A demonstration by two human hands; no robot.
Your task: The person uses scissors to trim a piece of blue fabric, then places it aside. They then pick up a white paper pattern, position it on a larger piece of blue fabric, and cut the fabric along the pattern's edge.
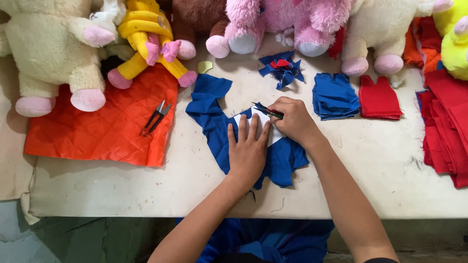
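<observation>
Pale and scuffed, the table (146, 190) fills the view from above, with a row of soft toys along its far edge. At the far left sits a cream plush animal (46, 48) with pink feet, and beside it a yellow plush toy (144, 34) whose legs rest on an orange quilted cloth (102, 126). A small pair of thread snips (156, 117) lies on that cloth near its right edge. Just past the cloth's corner is a small yellow-green scrap (204, 66).

Near the middle of the table a blue fabric piece (209, 119) is spread out, with a white paper template (263, 127) lying on top of it. The left hand (247, 151) is pressed flat, fingers spread, on the template and the fabric. The right hand (292, 122), just beside it, is closed around a dark pen (265, 111) whose tip meets the template's upper edge. Beyond the hands lies a crumpled heap of blue and red offcuts (282, 68), in front of a pink plush toy (287, 22).

To the right sit a stack of cut blue pieces (334, 96) and, just beside it, a stack of cut red pieces (379, 98), both below a cream plush toy (385, 29). At the far right edge lies a pile of red fabric (446, 126), with a yellow toy (453, 39) above it.
</observation>
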